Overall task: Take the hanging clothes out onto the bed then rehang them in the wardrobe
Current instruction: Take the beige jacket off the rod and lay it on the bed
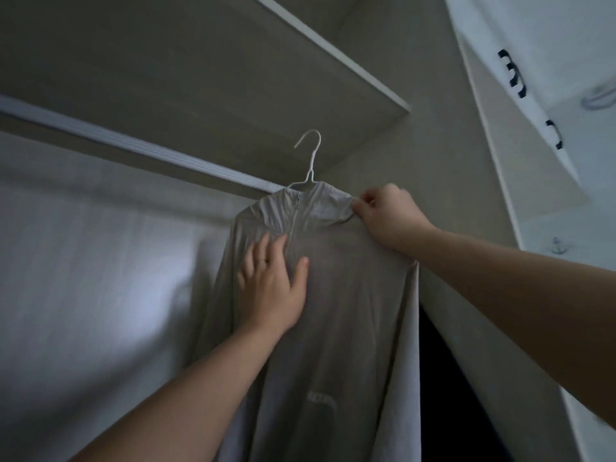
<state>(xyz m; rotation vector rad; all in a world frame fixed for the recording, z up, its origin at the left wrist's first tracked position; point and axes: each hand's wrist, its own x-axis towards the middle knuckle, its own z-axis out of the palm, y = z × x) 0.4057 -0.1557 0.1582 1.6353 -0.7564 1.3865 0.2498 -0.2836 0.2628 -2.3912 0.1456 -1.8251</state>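
**Wardrobe interior, seen from below: one jacket on its hanger, hook off the rail**

Setting: pale wardrobe carcass with a shelf (300,61) overhead and a ribbed hanging rail (133,145) running beneath it from the left. White doors (566,45) with black handles (513,75) stand at the right.

Item: grey zip-up jacket (333,295) with a high collar, the zip closed, and small pale lettering low on the front. It hangs at full length inside the wardrobe, just in front of the rail's right end. A dark area shows behind its right edge; what it is cannot be told.

Carrier: white wire hanger (311,155) seated in the jacket's shoulders. The hook rises above the rail and appears to catch nothing.

Left hand (273,288): fingers straight and spread, the palm laid flat on the jacket's chest beside the zip. No grip; it only steadies the cloth.

Right hand (386,218): grip closed, with the thumb and fingertips pinching the jacket at the collar and shoulder, and it seems to carry the weight.

Step in hand: judged to be rehanging, since the garment is raised to the rail. A lift-off cannot be ruled out.

Next move: if rehanging, raise the shoulder and swing the hook over the rail. Settle the hook before the pinch lets go, while the flat hand keeps the front from swaying.
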